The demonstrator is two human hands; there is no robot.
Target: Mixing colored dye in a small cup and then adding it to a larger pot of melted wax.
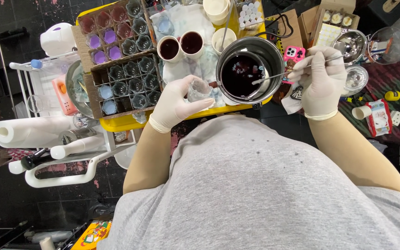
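Note:
My left hand [174, 104], in a pale glove, holds a small clear glass jar [199, 89] just left of a steel pot [255, 46]. Inside the pot sits a smaller vessel of dark red liquid [239, 76]. My right hand [321, 78], also gloved, grips a thin metal spoon [278, 74] whose tip reaches over the dark liquid. Two white cups of dark red liquid [180, 46] stand behind the jar on the yellow table [121, 122].
Cardboard trays of small glass jars [126, 74], some with purple or blue filling, fill the table's left. A pink phone [293, 53] lies right of the pot. A paper towel roll [28, 129] and white cart [65, 171] stand at left. Boxes and a steel bowl [350, 44] sit at right.

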